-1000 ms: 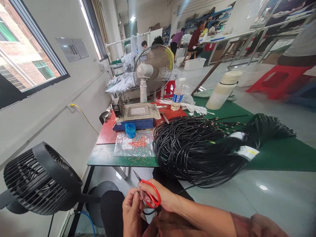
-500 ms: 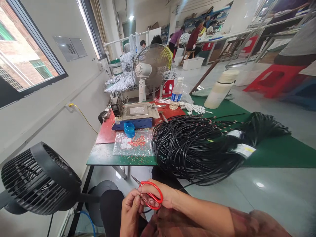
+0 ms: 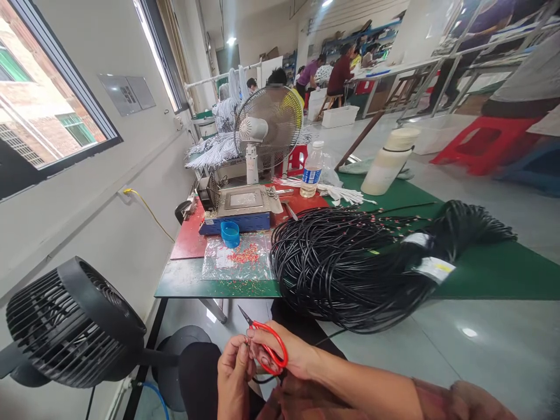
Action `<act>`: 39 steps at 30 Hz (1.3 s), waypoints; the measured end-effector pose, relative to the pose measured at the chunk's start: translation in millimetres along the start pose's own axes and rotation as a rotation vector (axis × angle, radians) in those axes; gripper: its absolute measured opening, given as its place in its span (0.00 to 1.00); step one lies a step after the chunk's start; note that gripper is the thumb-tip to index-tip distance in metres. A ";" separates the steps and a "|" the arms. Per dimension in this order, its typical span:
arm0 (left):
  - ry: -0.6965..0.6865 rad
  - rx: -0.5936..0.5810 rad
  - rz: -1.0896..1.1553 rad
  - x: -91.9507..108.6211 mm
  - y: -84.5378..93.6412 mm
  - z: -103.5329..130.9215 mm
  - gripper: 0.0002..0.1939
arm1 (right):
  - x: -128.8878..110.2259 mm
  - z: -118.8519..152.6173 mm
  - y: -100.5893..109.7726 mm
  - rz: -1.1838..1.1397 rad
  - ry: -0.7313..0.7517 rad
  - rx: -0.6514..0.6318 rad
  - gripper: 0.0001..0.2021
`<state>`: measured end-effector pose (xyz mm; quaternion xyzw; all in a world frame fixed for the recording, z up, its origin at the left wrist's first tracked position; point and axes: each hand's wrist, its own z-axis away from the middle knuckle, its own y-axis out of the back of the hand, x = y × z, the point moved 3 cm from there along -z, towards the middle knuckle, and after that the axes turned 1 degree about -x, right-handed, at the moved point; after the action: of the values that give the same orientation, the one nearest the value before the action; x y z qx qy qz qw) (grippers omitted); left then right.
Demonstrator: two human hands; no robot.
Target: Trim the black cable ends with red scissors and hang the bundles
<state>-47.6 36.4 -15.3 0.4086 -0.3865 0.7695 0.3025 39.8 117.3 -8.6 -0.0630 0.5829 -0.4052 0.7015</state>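
Over my lap, my right hand [image 3: 275, 349] has its fingers through the loops of red-handled scissors [image 3: 283, 345]. Their dark blades are closed and point up and left. My left hand [image 3: 235, 361] is closed in a pinch, its fingertips meeting those of my right hand. A black cable [image 3: 263, 380] shows just below the hands and seems to run into the pinch; its tip is too small and covered to make out. The large bundle of black cables [image 3: 332, 262] lies on the green table [image 3: 485, 274] in front, hanging a little over the near edge.
A blue cup [image 3: 230, 234] and a plastic bag [image 3: 210, 268] with red scraps are left of the bundle. Behind them stands a blue metal device [image 3: 245, 220]. Bottles [image 3: 311, 172] and a white fan [image 3: 254, 131] stand farther back. A black fan [image 3: 74, 321] is at left. People work behind.
The scissors have tilted slightly more upright in my right hand. Both hands stay together at nearly the same spot, and the view has shifted a little.
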 end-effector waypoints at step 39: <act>-0.090 0.049 -0.123 -1.0 4.3 -0.3 0.10 | 5.5 -7.6 -0.1 0.079 0.032 0.029 0.25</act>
<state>-50.6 34.3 -17.8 0.4732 -0.3548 0.7395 0.3214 33.1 116.6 -15.2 -0.0231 0.5902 -0.3868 0.7081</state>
